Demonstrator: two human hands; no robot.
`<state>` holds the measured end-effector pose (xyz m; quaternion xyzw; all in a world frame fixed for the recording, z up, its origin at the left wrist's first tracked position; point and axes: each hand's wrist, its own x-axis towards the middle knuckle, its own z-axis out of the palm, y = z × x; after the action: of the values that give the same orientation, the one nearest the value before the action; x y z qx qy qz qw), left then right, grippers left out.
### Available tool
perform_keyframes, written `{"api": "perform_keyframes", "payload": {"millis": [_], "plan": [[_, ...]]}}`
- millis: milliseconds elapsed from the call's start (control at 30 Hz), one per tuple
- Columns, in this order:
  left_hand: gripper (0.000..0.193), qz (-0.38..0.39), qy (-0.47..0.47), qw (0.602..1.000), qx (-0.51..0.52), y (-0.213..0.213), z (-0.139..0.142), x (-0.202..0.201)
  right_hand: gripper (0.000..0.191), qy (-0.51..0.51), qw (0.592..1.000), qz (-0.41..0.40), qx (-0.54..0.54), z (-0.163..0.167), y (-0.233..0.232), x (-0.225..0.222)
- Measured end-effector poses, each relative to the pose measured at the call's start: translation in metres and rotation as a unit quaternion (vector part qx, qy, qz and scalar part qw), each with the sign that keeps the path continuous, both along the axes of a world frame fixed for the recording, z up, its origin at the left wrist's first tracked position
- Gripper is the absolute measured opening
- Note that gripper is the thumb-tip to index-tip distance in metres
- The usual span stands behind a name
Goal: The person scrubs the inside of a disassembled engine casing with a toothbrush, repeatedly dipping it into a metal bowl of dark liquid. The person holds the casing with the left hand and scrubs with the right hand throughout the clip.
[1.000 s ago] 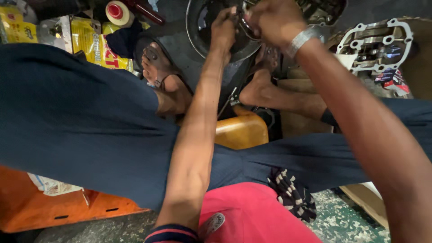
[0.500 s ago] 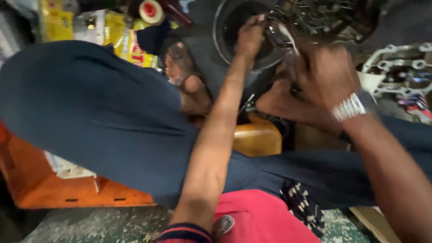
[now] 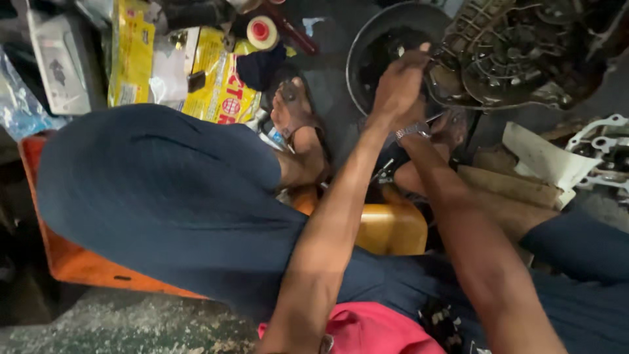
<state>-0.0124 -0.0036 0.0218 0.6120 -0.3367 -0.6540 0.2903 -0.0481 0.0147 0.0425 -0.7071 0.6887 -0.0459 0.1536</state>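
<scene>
Two hands up top, head view only. Left hand (image 3: 401,85) sits at the rim of the round black metal pan (image 3: 357,62), fingers curled tight w/ thumb up, at the seam where the pan meets the greasy grey metal engine casing (image 3: 517,56). Can't tell what's pinched inside that fist, too dark. Right hand (image 3: 438,124) is tucked just below and behind the left wrist, mostly hidden; silver metal wristband (image 3: 411,131) shows at the wrist, but whether those fingers are closed or loose can't be told.

Casing lies tilted at upper right, its edge overlapping the pan's right side, gears and ribs exposed. Very little open room there: hands, pan rim and casing all touching or just beside each other.

Below, dark blue trouser legs (image 3: 170,203) fill the middle, left knee raised. Bare foot in a sandal (image 3: 295,118) rests just left of the pan, near it. Amber-yellow plastic container (image 3: 386,226) is wedged between the legs, under both forearms. Orange plastic crate (image 3: 72,255) edges out under the left thigh.

Upper left is crowded: yellow printed packets (image 3: 216,78), red-and-white tape roll (image 3: 262,31), well apart from the hands. Far right, a white-grey metal cover plate (image 3: 606,154) at frame edge. Bare speckled floor (image 3: 131,324) shows lower left, the only free patch.
</scene>
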Motion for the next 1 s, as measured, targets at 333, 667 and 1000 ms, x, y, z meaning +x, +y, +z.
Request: {"api": "perform_keyframes", "payload": {"millis": [333, 667, 1000], "plan": [[0.055, -0.019, -0.043, 0.999, -0.020, 0.005, -0.030, -0.013, 0.045, 0.001, 0.968, 0.246, 0.052, 0.043, 0.088, -0.071], [0.063, 0.012, -0.026, 0.999, -0.045, 0.008, -0.049, -0.034, 0.049, -0.083, 0.854, 0.456, 0.235, 0.147, 0.310, -0.175], [0.073, -0.082, -0.140, 0.960, -0.229, 0.005, -0.052, -0.034, 0.030, -0.311, 0.887, 0.076, 0.332, 0.021, 0.111, -0.043]]}}
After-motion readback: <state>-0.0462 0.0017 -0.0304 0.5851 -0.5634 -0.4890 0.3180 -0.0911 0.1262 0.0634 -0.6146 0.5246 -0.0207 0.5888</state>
